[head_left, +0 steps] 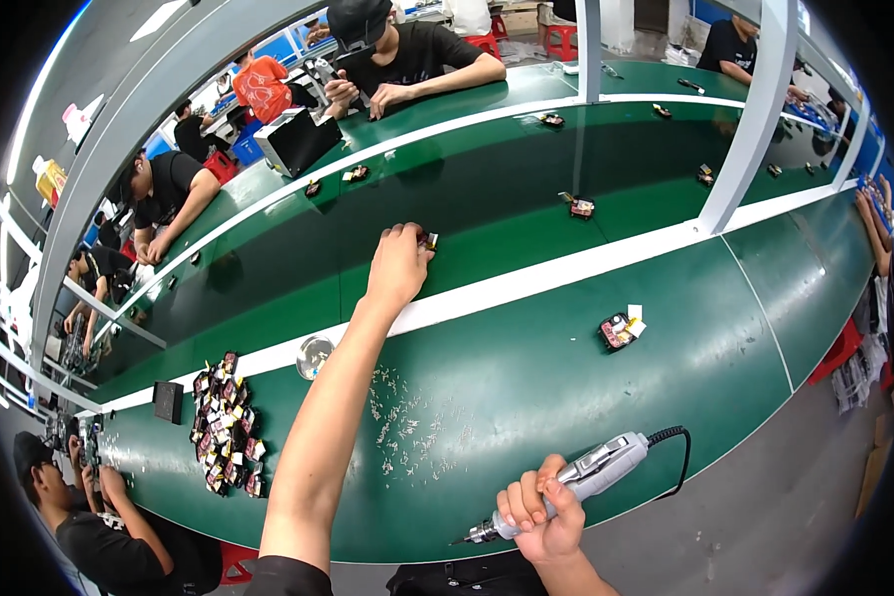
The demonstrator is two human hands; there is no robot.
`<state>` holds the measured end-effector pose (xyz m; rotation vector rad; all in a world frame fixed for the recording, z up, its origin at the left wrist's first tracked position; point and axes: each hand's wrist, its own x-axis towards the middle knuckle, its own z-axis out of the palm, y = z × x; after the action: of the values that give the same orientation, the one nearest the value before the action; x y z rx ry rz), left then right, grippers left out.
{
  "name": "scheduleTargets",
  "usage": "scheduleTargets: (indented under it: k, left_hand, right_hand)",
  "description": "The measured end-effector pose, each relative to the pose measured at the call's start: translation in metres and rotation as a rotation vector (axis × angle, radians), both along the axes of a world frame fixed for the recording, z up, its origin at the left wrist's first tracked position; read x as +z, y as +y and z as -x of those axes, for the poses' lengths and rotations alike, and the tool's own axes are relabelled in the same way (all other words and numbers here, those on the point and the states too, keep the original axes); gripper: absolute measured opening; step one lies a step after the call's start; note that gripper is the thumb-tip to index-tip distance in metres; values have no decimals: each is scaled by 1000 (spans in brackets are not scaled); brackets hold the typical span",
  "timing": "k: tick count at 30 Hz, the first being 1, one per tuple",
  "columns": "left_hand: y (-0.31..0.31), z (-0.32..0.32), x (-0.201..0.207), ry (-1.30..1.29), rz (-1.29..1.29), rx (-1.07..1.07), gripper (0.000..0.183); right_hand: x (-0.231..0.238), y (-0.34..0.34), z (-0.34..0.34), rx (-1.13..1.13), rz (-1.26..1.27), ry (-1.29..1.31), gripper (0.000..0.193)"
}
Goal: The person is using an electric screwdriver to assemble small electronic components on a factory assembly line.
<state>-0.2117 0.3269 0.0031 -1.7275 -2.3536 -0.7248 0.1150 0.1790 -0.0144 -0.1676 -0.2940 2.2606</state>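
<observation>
My left arm stretches across the green table to the sunken belt beyond the white rail. There my left hand (pixel 399 266) is closed round a small dark electronic module (pixel 429 241) with a pale label; its fingers partly hide it. Near the table's front edge, my right hand (pixel 544 512) grips a grey electric screwdriver (pixel 604 467), its bit pointing left and a black cord leaving its back end. A similar module (pixel 618 331) with white and yellow tabs lies alone on the table at right. Tiny screws (pixel 407 422) are scattered right of my left forearm.
A heap of modules (pixel 226 427) lies at left, beside a small black box (pixel 168 401). A round metal dish (pixel 315 356) sits by the white rail (pixel 566 263). More modules (pixel 580 207) lie along the belt. Grey posts (pixel 750 129) rise from the rail. Other people work around the line.
</observation>
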Motion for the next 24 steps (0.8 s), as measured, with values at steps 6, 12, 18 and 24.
scheduleTargets:
  k: [6, 12, 18, 24]
  left_hand:
    - [-90, -27, 18, -145, -79, -140, 32]
    - [-292, -94, 30, -274, 50, -3, 44]
    - [-348, -134, 28, -365, 86, 36, 44]
    - [-354, -128, 22, -341, 41, -14, 29]
  right_hand:
    - [-2, 2, -6, -10, 4, 10, 11]
    - [-1, 3, 4, -38, -48, -17, 14]
    - [1, -3, 9, -70, -72, -47, 15]
    - [8, -37, 13, -9, -106, -81, 14]
